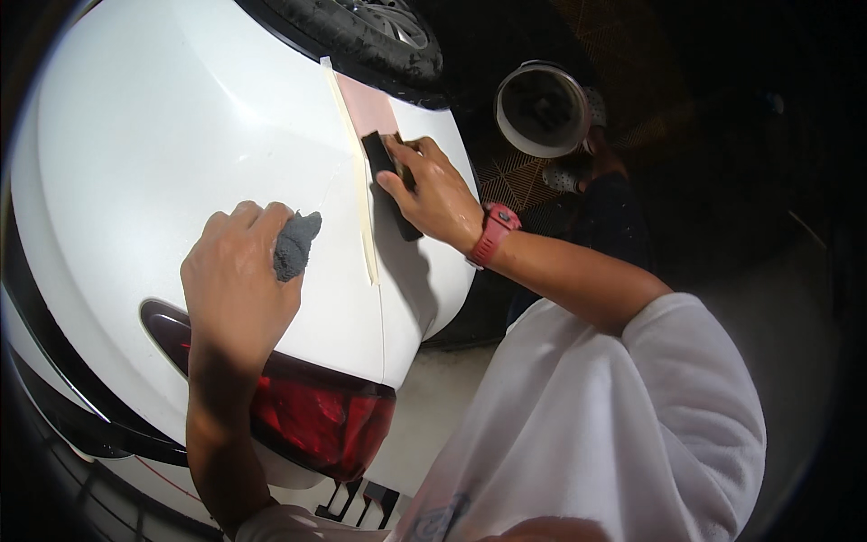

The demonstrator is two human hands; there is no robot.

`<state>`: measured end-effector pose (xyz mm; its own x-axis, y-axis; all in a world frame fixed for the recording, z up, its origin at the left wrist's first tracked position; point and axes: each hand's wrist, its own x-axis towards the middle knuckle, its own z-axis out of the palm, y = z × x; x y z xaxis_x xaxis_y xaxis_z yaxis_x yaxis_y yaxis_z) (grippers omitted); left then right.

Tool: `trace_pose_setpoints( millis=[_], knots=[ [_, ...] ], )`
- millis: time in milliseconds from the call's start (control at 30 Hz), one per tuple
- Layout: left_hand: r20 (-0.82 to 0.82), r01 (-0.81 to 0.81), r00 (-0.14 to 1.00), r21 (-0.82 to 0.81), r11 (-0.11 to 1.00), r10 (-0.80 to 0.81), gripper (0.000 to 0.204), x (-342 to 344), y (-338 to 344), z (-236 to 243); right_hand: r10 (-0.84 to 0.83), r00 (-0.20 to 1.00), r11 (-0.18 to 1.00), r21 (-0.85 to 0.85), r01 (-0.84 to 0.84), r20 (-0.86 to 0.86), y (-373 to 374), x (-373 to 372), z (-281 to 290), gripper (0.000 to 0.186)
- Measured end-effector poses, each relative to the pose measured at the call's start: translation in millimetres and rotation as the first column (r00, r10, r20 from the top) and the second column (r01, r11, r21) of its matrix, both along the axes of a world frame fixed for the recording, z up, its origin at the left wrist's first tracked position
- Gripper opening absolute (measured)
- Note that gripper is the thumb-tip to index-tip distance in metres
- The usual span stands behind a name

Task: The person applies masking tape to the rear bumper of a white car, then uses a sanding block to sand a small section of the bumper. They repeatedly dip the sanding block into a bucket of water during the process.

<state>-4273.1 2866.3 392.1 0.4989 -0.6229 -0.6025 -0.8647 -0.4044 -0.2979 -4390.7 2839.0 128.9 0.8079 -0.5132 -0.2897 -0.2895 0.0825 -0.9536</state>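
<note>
My left hand (237,280) is closed round a bunched dark grey cloth (296,246), above the white car body panel (199,117). Over by the rear wheel, my right hand (440,194) grips a long black sanding block (383,185). The block lies along a strip of cream masking tape (355,172), just below a pinkish patch (366,104) on the panel. Its underside and part of the patch are hidden by the block and my fingers. Both hands look wet. A red watch (496,235) is on my right wrist.
A red tail light (325,411) is near my left forearm. The car's rear wheel (361,36) stands at the top. To the right, a round bucket (545,110) of dark liquid sits on the floor, close to my feet in speckled clogs (562,180).
</note>
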Motion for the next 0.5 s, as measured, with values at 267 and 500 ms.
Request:
trace_pose_setpoints(
  millis=[267,500],
  knots=[
    [-0.007,0.021,1.000,-0.006,1.000,-0.021,0.035,0.9,-7.5,1.8,0.024,0.997,1.000,-0.008,-0.025,-0.079,-34.3,58.0,-49.1,0.054],
    [-0.012,0.041,0.999,-0.033,0.999,-0.042,0.033,0.8,-1.7,-1.0,-0.049,0.999,0.999,-0.014,0.049,0.018,-3.2,18.9,-34.5,0.053]
  ],
)
